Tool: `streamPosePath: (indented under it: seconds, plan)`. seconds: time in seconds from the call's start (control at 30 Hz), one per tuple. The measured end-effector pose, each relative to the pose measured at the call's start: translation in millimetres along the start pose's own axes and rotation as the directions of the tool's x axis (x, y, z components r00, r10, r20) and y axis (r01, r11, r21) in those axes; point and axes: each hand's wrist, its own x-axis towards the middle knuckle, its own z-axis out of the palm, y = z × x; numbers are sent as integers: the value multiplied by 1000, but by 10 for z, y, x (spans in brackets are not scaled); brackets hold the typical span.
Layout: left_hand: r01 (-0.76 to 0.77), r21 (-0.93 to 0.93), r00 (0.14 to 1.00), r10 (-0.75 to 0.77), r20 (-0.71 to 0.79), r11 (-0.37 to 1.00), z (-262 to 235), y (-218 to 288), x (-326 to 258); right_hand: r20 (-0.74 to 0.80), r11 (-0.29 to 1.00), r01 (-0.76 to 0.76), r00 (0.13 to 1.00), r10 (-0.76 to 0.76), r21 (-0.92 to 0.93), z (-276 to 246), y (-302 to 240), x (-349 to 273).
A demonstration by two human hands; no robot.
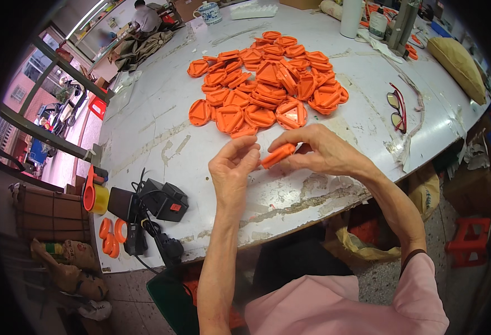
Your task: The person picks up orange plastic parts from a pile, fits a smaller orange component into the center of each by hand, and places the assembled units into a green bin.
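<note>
My right hand [319, 152] is closed on a round orange plastic piece [278, 156], tilted on edge between thumb and fingers. Just left of it, my left hand [234, 162] has its fingers curled and thumb drawn in close to them. Whatever may be between those fingertips is too small or hidden to make out. Beyond both hands lies a heap of similar orange discs [237, 99], several showing a raised triangular shape on the face.
Black power adapters [165, 199] with cables lie near the table's left edge, beside orange rings [110, 245] and a yellow container [97, 200]. Red-framed glasses [397, 108] rest to the right. A tan cushion [456, 68], white cylinder [351, 18] and patterned mug [209, 12] stand farther off.
</note>
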Motion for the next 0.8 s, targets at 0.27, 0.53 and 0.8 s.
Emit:
streamPosePath:
  seconds: [0.27, 0.53, 0.8]
  plan:
    - [87, -118, 991, -98, -91, 989, -28, -13, 10, -27, 893, -175, 978, 205, 415, 174, 271, 321]
    - [63, -25, 994, -65, -93, 998, 22, -5, 9, 124, 842, -216, 976, 178, 494, 52, 317, 208]
    - [60, -92, 997, -64, -41, 994, 3, -14, 6, 95, 799, -250, 967, 238, 546, 73, 291, 201]
